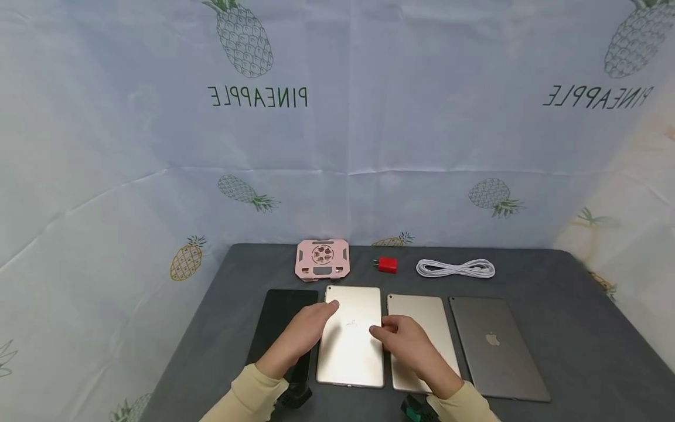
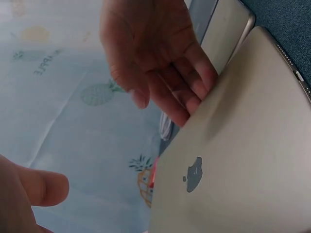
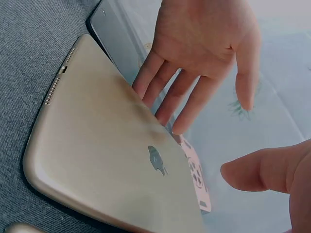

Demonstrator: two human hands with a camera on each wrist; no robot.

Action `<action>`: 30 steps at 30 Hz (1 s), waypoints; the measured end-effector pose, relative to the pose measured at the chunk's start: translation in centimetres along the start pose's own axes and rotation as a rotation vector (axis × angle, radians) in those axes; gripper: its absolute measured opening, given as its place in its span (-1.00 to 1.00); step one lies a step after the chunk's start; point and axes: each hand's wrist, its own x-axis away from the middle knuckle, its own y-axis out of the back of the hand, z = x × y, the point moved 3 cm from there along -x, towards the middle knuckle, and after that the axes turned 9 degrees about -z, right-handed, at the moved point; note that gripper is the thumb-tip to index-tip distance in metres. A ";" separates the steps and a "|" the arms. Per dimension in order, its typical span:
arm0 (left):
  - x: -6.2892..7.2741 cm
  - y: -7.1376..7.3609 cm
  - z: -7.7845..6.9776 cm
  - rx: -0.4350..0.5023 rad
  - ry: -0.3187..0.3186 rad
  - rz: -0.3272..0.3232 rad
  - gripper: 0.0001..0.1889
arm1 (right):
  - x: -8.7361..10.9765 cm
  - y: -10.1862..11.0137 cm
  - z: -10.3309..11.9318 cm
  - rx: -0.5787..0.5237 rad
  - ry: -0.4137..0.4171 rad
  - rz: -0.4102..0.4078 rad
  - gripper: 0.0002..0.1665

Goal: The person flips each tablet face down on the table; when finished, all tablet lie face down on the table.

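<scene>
A gold tablet point(image 1: 350, 357) lies back side up between the two hands, its logo showing. My left hand point(image 1: 303, 335) is at its left edge; in the right wrist view the fingers point(image 3: 167, 99) are nearly straight along that edge, the thumb held away. At the opposite edge is my right hand point(image 1: 408, 344); in the left wrist view its fingers point(image 2: 175, 90) are loosely bent against the side, thumb apart. Beneath the left forearm lies a black tablet point(image 1: 279, 313). A second gold tablet point(image 1: 424, 310) lies partly under the right hand, with a grey tablet point(image 1: 501, 360) beside it.
Behind the tablets are a pink stand point(image 1: 323, 271) with a round cutout, a red charger plug point(image 1: 387, 265) and a coiled white cable point(image 1: 456, 269). The dark grey table point(image 1: 538, 316) meets a pineapple-print cloth point(image 1: 395, 135) at the back.
</scene>
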 end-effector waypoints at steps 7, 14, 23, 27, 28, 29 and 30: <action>0.1 -0.2 0.0 -0.017 0.004 -0.003 -0.21 | 0.4 0.3 0.7 0.048 0.007 0.015 -0.26; 0.3 -0.4 0.1 -0.026 -0.003 -0.005 -0.19 | 0.9 0.5 1.1 0.071 0.031 0.022 -0.21; 0.5 -0.6 -0.1 -0.031 -0.009 0.016 -0.18 | 1.2 0.4 1.4 0.086 0.037 0.026 -0.20; 0.5 -0.7 -0.2 -0.022 -0.022 0.026 -0.18 | 1.4 0.4 1.5 0.097 0.050 0.029 -0.20; 0.5 -0.7 -0.2 -0.019 -0.025 0.029 -0.19 | 1.4 0.4 1.6 0.102 0.053 0.030 -0.20; 0.5 -0.7 -0.2 -0.018 -0.027 0.030 -0.19 | 1.4 0.4 1.6 0.107 0.056 0.032 -0.20; 0.5 -0.7 -0.2 -0.019 -0.031 0.032 -0.19 | 1.4 0.4 1.7 0.115 0.060 0.034 -0.19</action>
